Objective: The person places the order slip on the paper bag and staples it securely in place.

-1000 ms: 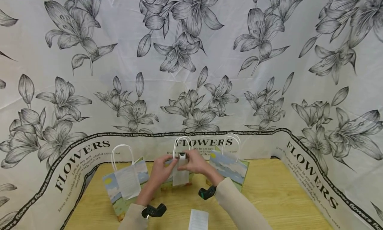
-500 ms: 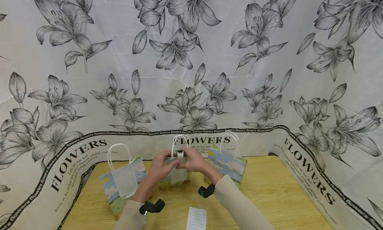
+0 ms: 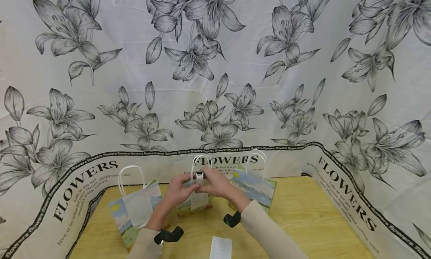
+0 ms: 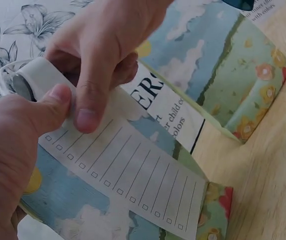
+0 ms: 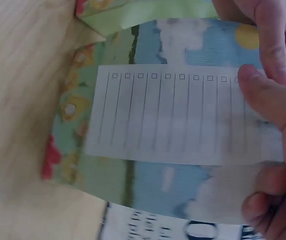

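Observation:
The middle paper bag (image 3: 183, 209), painted with sky and flowers, stands upright with white handles (image 3: 201, 158). A lined checklist slip (image 4: 128, 175) lies over its front. At the bag's top edge is a small white tool with a dark end (image 4: 35, 80), stapler-like; its exact kind is partly hidden. My left hand (image 3: 178, 189) holds this tool, thumb against its side. My right hand (image 3: 217, 183) presses its thumb on the slip's upper end, fingers curled at the bag's top, right beside the left thumb.
Another painted bag (image 3: 121, 218) with a slip (image 3: 138, 210) on it stands left. A third bag (image 3: 254, 189) stands right. One loose lined slip (image 3: 220, 247) lies at the front of the wooden table (image 3: 303, 221). A flower-printed cloth (image 3: 215, 83) hangs behind.
The head view has shifted slightly. Both hands have stayed at the middle bag's top, the thumbs drawing closer together around the small tool.

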`<state>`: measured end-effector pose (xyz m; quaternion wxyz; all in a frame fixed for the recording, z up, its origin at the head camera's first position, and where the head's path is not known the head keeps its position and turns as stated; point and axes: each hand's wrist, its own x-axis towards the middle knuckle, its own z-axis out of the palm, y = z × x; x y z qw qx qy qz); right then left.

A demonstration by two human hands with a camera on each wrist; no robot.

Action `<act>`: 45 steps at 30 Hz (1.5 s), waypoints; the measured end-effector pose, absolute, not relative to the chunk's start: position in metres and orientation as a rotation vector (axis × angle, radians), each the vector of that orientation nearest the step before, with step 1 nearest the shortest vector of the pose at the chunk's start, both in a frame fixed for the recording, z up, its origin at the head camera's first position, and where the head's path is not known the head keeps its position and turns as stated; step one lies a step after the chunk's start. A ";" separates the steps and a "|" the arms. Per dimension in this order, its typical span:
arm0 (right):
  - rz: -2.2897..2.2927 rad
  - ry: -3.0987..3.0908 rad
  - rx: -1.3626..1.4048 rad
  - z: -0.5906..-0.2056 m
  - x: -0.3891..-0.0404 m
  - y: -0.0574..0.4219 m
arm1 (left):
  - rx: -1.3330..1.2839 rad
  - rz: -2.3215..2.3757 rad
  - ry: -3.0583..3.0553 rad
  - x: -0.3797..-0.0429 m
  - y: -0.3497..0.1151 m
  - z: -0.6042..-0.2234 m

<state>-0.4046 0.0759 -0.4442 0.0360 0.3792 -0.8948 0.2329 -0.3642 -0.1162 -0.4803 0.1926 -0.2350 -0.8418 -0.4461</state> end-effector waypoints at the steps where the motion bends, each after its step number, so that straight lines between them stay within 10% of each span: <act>1: 0.648 -2.753 1.163 -0.443 -0.405 0.076 | -0.684 -1.244 -2.347 -0.365 -0.117 -0.481; 45: 0.969 -2.646 1.244 -0.460 -0.406 0.084 | -0.746 -1.262 -2.383 -0.370 -0.116 -0.482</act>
